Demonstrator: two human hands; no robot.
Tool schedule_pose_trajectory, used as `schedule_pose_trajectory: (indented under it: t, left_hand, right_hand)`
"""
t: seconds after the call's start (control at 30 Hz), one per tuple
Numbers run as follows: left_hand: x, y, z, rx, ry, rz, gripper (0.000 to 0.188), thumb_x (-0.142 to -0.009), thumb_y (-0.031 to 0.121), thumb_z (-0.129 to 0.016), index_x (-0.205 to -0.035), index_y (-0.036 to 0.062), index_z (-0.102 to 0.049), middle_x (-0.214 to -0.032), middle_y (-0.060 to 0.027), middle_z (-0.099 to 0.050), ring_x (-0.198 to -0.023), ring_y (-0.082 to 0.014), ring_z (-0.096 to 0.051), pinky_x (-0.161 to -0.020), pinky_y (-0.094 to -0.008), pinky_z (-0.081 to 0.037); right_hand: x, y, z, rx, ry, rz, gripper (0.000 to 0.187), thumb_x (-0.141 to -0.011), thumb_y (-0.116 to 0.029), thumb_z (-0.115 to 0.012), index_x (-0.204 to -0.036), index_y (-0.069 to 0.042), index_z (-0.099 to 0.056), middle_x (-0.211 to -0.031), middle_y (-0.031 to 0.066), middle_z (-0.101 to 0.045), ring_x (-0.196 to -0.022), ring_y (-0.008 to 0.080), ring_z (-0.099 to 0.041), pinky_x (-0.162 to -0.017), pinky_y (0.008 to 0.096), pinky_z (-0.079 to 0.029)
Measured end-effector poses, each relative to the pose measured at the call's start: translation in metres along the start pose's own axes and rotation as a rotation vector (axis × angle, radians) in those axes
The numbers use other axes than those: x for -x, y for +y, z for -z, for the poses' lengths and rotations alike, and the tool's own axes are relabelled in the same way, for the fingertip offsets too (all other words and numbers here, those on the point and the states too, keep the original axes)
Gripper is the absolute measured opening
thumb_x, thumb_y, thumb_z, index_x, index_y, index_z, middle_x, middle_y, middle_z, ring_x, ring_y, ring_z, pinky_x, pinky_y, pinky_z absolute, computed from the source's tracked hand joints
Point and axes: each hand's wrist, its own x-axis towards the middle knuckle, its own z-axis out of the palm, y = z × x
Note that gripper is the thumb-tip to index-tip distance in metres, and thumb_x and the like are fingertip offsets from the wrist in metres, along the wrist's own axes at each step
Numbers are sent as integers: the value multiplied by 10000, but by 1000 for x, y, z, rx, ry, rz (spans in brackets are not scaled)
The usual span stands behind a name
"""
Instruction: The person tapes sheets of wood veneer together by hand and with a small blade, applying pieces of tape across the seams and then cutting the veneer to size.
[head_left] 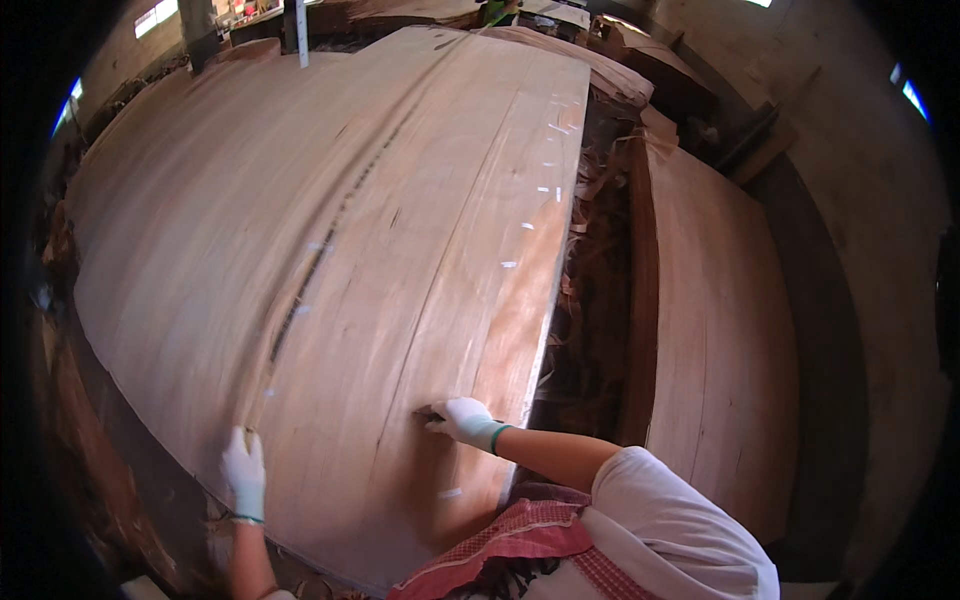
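Observation:
A broad, pale wood veneer sheet (420,230) lies spread in front of me, with long grain lines running away from me. A dark, narrow gap (300,300) runs down its length, beside a raised veneer edge. My left hand (243,470), in a white glove with a green cuff, is closed at the near end of that raised edge, fingertips pinched on the veneer. Farther right, my right hand (466,421) is gloved the same way and curled shut low over the sheet. Something small and dark pokes from its fingers; its kind is hidden.
Short white tape pieces (527,226) dot the sheet's right side. Beyond a dark gap with veneer scraps (590,220), a second wood stack (715,330) stands on the right. More veneer (610,75) lies at the back. A wall (880,200) rises at far right.

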Motion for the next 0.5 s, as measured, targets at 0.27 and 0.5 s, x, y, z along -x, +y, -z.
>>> schedule_pose_trajectory:
  t: [0.27,0.5]
  left_hand:
    - [174,113,38,479,-349,-52,176,-865,145,-614,-808,12,-513,-586,-96,-431,-542,-148,-431,-512,-360,-379]
    - [262,187,37,165,-440,-269,234,-814,301,-684,-902,90,-631,-703,-138,-656,-669,-346,-653,-577,-450,-491]
  right_hand:
    - [63,27,49,-1126,603,-112,400,-977,-402,-515,-1077,-41,-655,-754,70,-639,-454,74,-424,-441,234,-359]
    - [141,130,95,-1110,984,-88,211,-955,-310,-589,-860,-124,-565,-686,-41,-544,-536,54,-465,-458,229,-363]
